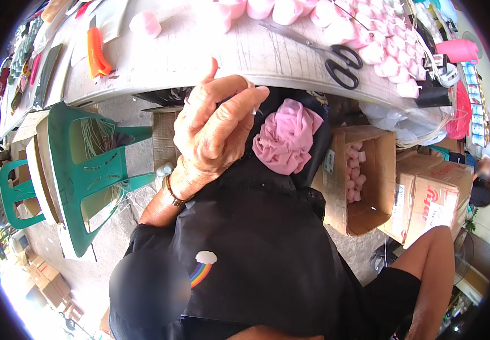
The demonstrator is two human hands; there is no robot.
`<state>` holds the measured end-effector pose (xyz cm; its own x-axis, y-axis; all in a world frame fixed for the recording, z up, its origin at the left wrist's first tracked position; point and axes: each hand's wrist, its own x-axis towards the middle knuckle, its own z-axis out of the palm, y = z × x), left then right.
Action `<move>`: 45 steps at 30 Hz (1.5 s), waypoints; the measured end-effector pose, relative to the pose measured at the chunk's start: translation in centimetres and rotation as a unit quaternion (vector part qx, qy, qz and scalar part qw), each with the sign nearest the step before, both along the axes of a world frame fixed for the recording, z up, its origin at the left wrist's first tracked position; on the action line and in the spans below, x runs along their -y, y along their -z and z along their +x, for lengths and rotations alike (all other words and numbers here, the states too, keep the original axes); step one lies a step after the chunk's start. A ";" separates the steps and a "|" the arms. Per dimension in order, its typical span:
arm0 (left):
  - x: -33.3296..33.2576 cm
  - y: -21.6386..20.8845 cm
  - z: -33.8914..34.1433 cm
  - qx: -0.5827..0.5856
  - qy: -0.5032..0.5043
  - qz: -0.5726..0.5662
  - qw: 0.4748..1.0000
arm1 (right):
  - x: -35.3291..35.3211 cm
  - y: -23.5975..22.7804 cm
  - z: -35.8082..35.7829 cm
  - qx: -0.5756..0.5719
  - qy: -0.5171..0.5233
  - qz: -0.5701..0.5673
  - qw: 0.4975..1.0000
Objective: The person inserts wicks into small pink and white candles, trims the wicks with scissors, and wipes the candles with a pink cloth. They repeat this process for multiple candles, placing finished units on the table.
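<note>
My left hand [216, 127], with a bracelet at the wrist, is raised in front of the near table edge. Its thumb and a fingertip meet in a pinch, and one other finger points up. A small whitish bit shows at the pinch, too small to name. Just right of the hand, a crumpled pink cloth [287, 136] lies on something black at my lap. My right hand does not show. On the table beyond are black-handled scissors [344, 65], partly spread, and many soft pink rolled pieces [389, 56].
An orange cutter [95, 54] lies at the table's left, near a single pink piece [146, 24]. A green plastic chair [83, 164] stands left. At right sit an open cardboard box [335, 192] holding pink pieces and a closed carton [440, 192]. A clear plastic bag [398, 122] hangs under the table.
</note>
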<state>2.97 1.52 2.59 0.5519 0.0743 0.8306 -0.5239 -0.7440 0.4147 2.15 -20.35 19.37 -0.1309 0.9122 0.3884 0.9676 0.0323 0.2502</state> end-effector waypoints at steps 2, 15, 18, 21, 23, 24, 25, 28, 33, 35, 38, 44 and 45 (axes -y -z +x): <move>0.6 0.6 -0.1 -0.004 0.019 -0.016 1.000 | 0.2 0.0 -0.1 0.004 -0.002 -0.004 1.000; 1.2 1.6 -0.8 -0.081 0.051 -0.086 0.992 | 0.3 -0.2 -0.1 0.006 -0.025 -0.011 1.000; 1.3 1.7 -1.5 -0.131 0.051 -0.094 0.986 | 0.3 -0.3 0.0 0.011 -0.023 -0.015 1.000; 1.7 1.6 -1.9 -0.166 0.065 -0.119 0.977 | 0.4 -0.4 -0.1 0.014 -0.024 -0.014 1.000; 1.7 1.6 -1.9 -0.182 0.071 -0.117 0.974 | 0.4 -0.3 -0.3 0.017 -0.024 -0.015 0.999; 1.7 1.6 -1.7 -0.177 0.075 -0.107 0.975 | 0.4 -0.3 -0.2 0.016 -0.023 -0.015 0.999; 1.8 1.7 -1.5 -0.171 0.076 -0.099 0.977 | 0.4 -0.2 -0.2 0.017 -0.023 -0.015 0.999; 1.9 1.8 -1.5 -0.201 0.106 -0.124 0.966 | 0.3 -0.1 -0.1 0.019 -0.018 -0.009 1.000; 1.9 2.0 -1.5 -0.219 0.119 -0.137 0.959 | 0.2 -0.2 0.4 0.019 -0.016 -0.004 1.000; 1.9 2.2 -1.2 -0.226 0.135 -0.141 0.954 | 0.4 0.0 0.5 0.022 -0.014 0.000 1.000; 1.7 2.1 -1.2 -0.249 0.185 -0.208 0.928 | 1.4 0.2 0.1 0.018 -0.013 0.012 1.000; 0.8 2.2 -0.5 -0.405 0.372 -0.572 0.608 | 3.8 0.5 1.0 0.033 0.047 0.226 0.973; 0.7 2.4 -0.1 -0.384 0.395 -0.622 0.557 | 3.6 1.4 1.4 0.009 0.058 0.323 0.944</move>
